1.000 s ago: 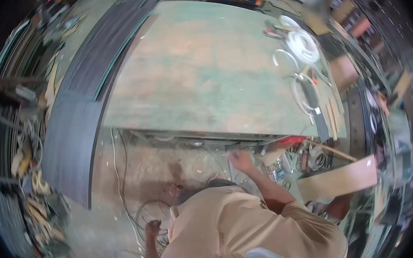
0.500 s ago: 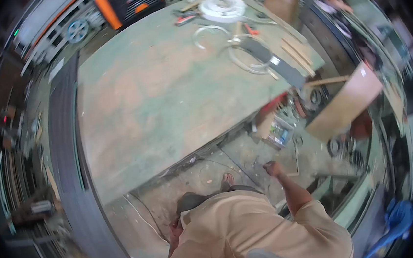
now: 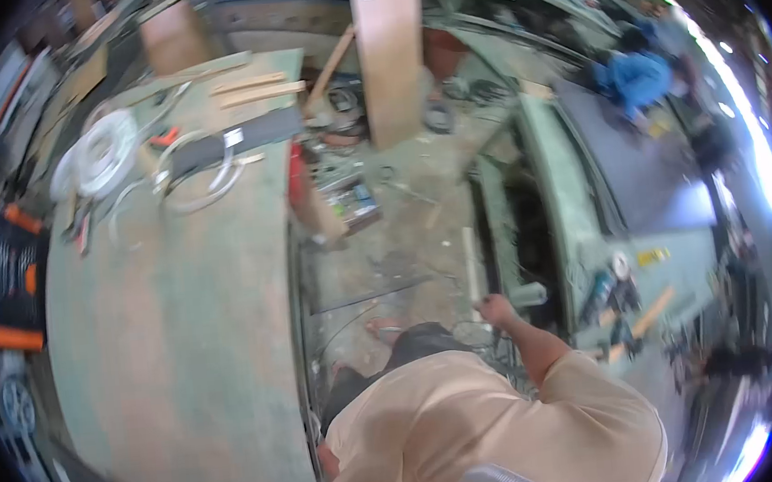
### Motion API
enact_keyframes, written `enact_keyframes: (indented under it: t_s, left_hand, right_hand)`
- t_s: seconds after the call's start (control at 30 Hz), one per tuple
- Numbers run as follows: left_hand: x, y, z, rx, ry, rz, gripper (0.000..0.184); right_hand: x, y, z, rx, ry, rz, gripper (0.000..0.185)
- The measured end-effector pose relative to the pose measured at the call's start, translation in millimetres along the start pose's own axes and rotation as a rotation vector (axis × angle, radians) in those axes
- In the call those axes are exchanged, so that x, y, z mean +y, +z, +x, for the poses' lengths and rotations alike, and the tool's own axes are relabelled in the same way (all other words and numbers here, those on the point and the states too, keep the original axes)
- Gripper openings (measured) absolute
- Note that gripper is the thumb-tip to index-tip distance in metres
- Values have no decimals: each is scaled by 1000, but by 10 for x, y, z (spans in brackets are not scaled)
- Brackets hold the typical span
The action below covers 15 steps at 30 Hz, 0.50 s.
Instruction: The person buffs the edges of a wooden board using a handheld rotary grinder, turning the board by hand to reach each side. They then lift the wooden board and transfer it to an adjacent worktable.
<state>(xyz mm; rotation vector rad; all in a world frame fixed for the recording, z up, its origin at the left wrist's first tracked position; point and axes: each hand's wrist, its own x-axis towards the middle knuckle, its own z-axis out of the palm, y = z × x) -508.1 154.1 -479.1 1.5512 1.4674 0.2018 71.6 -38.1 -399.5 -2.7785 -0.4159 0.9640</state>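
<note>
My right hand is out to the right of my body over the floor, its fingers curled closed. Blur hides what it holds, if anything. A pale strip lies just beyond it, and a pale cylindrical piece is to its right. Only a sliver of my left hand shows, low beside the table edge. My beige shirt covers the rest, so its fingers cannot be made out. The large green-stained table is nearest to that hand.
On the table are a white coil, a dark strip and wooden strips. A box of small items stands beside it. An upright brown panel is ahead. A person in blue is by a dark sheet at right.
My view and body have turned right, so the table now lies to my left. The right-hand bench and the person in blue have come into view. My right hand remains closed.
</note>
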Motion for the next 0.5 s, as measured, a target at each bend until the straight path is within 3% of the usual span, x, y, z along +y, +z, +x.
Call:
enact_keyframes:
  t_s: [0.13,0.23,0.33,0.4,0.47,0.5]
  left_hand:
    - [9,73,216,-71,131,122,34]
    - [15,66,286,-29,204,209,32]
    - [80,-59,574,52,309,315,31]
    - [183,-157,818,70,389,358,31]
    - [347,-214,1011,-524,-4,700,47]
    - [324,-694,996,-523,25,715,47]
  right_hand:
    - [316,338,-870,-105,46,-145,58]
    - [489,739,-1190,-124,83,-55,58]
    - [249,736,-1477,-158,-37,-53,65]
    - [222,851,-1446,-35,-31,35,57]
    - [269,931,-1323,96,-27,116,50]
    - [260,951,-1247,93,7,130,52]
